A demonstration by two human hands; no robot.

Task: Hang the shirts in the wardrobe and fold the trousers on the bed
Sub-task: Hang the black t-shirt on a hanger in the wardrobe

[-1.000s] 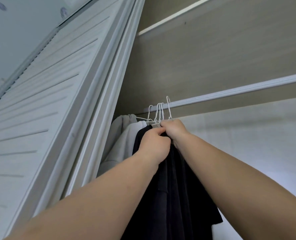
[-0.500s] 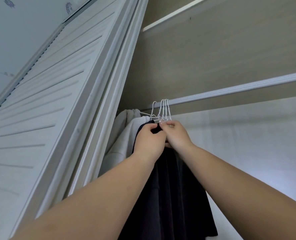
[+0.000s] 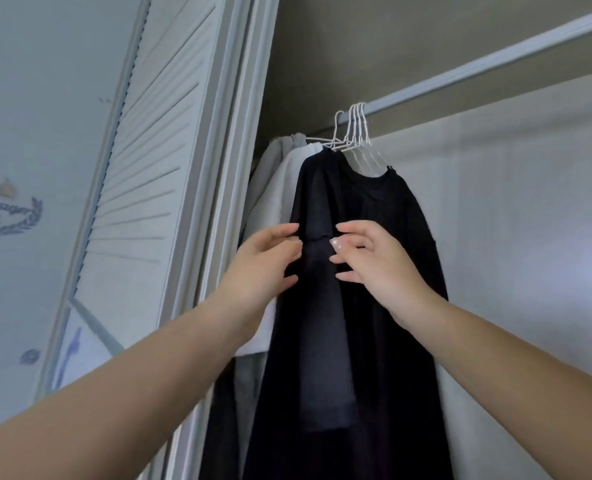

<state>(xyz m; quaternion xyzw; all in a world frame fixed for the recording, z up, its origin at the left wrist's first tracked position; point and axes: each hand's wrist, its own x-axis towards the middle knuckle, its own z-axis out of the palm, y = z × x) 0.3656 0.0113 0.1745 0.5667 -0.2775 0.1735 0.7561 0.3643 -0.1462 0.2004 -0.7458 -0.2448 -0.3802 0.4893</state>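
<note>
A black shirt point(image 3: 384, 237) hangs from white wire hangers point(image 3: 355, 131) on the pale wardrobe rail point(image 3: 478, 67). More dark cloth hangs beneath it. To its left hang a white garment point(image 3: 280, 181) and a grey one point(image 3: 274, 150). My left hand point(image 3: 263, 268) is at the black shirt's left shoulder fold, fingers loosely spread and touching the cloth. My right hand point(image 3: 374, 261) is opposite it, fingertips relaxed against the shirt's front. Neither hand grips anything. No trousers or bed are in view.
A white louvred wardrobe door point(image 3: 142, 161) stands open on the left, its frame point(image 3: 228, 168) close beside the hanging clothes. The rail runs bare to the upper right, with the pale back wall point(image 3: 512, 220) of the wardrobe behind it.
Both hands have let go at the hanger hooks and dropped down to the shirt's shoulder. The black shirt now hangs freely on the rail. The view has tilted downward.
</note>
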